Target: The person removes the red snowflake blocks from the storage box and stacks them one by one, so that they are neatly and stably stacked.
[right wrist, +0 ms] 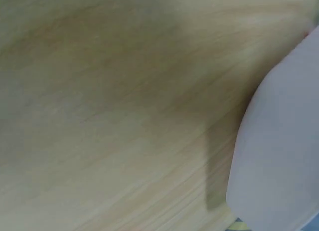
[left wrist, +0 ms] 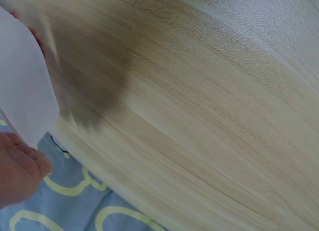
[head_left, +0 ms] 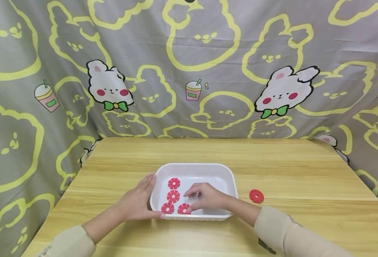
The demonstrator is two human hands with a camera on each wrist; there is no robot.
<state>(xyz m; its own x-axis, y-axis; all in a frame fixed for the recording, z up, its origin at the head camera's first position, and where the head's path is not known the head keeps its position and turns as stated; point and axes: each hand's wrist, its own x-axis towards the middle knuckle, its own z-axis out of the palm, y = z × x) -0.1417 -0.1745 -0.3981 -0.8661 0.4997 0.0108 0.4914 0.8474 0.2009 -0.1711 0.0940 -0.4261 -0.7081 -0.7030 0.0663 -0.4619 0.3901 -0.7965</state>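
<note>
A white rectangular plastic basin (head_left: 198,216) stands on the table, with several red notched discs inside. My left hand (head_left: 135,201) rests against its left side, fingers straight along the outside and thumb along the near rim; the left wrist view shows part of this hand (left wrist: 20,171) beside the white wall. My right hand (head_left: 208,198) reaches into the basin over its right side. Its thumb tip meets or overlaps the nearest right red disc (head_left: 183,209), while the index finger stands apart from the thumb. Three more discs (head_left: 173,196) form a column on the left.
One more red disc (head_left: 256,196) lies on the wooden table (head_left: 304,178), right of the basin. Behind the table and at both sides hangs a grey curtain (head_left: 208,46) with cartoon prints.
</note>
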